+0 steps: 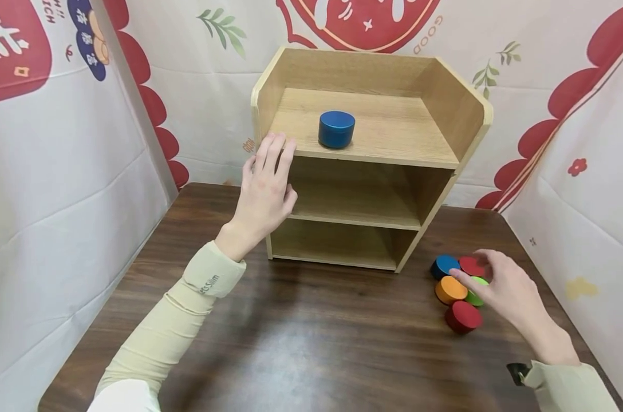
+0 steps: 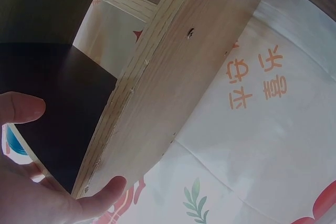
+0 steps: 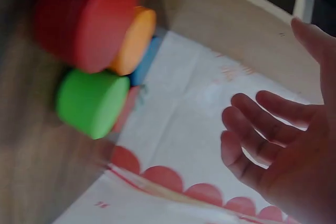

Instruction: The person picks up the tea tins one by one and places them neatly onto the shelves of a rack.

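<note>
My left hand point(image 1: 264, 191) holds the front left corner of a small wooden shelf point(image 1: 363, 161). Its fingers reach over the top board; in the left wrist view the thumb point(image 2: 23, 107) shows on the inner side of the side panel point(image 2: 152, 93). On the top board stands a blue round tin point(image 1: 336, 130). Over the right part of the table, my right hand point(image 1: 515, 292) hovers with loosely bent fingers, holding nothing. Close to it sit a blue tin point(image 1: 444, 266), an orange one point(image 1: 452, 290), a green one point(image 3: 89, 100), a rear red one point(image 1: 471, 265) and a front red one point(image 1: 463, 317).
The shelf stands at the back of a dark wood table point(image 1: 311, 337), with two lower compartments facing me. White printed cloth point(image 1: 203, 109) hangs behind the table and along both sides.
</note>
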### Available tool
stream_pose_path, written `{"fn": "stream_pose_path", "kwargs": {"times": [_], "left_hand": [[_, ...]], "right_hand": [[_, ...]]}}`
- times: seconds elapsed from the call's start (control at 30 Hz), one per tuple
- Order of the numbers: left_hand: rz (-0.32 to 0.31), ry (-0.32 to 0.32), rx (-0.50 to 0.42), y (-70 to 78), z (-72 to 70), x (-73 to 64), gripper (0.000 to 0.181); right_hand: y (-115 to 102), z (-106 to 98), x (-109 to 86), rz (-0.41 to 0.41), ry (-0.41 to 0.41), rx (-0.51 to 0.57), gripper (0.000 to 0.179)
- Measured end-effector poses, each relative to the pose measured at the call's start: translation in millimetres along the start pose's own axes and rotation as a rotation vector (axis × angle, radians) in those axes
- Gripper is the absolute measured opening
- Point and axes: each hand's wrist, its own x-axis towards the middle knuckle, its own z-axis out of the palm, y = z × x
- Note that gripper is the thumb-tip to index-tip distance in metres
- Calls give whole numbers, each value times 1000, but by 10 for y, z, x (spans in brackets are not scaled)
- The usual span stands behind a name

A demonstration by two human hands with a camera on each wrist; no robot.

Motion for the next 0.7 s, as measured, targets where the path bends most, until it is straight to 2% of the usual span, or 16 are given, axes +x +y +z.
{"fn": "stream_pose_path", "kwargs": {"times": [0.17,0.4,0.53,0.7], "left_hand": [[-10,1,-15,-14,-19,-31,75],[-7,9,-27,-2,-3,-34,75],[-7,17,-33,8,-3,-19,75],[-1,23,-33,16,-7,3,75]], "right_hand": [[170,153,-96,64,-127,-29,78],[339,310,-235,159,-302,-95,101],[381,357,-275,175,-312,-104,104],[408,390,-332,200,-294,-109,98]]}}
